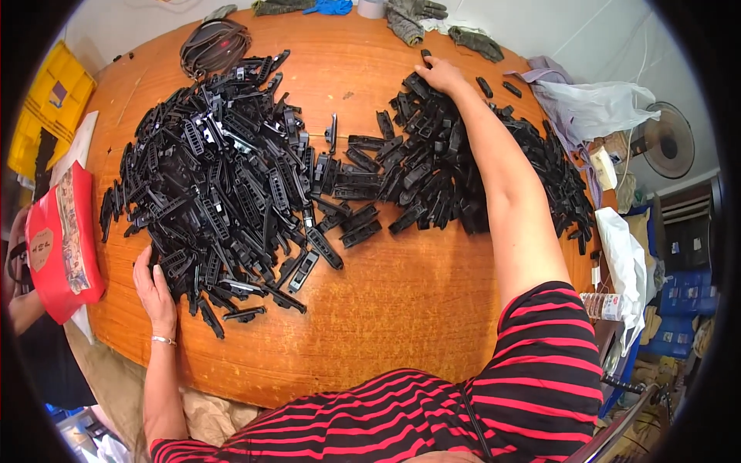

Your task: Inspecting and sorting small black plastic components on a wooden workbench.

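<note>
Two heaps of black plastic parts lie on the wooden table, long slim pieces with ribbed or slotted faces. At the near left edge of the larger left heap (224,170) rests my left hand (157,297), fingers stretched out along the parts and holding none that I can see. My right arm reaches over the right heap (440,166). At that heap's far edge my right hand (441,76) is closed on a black plastic part (426,58), whose end sticks out past the fingers. My forearm hides some of the right heap.
Loose parts bridge the two heaps. A dark coiled strap (214,46) lies at the back left, gloves (413,19) at the back. Along the right edge are plastic bags (590,108) and a bottle (602,306). A red bag (65,247) is at left, beside another person's arm.
</note>
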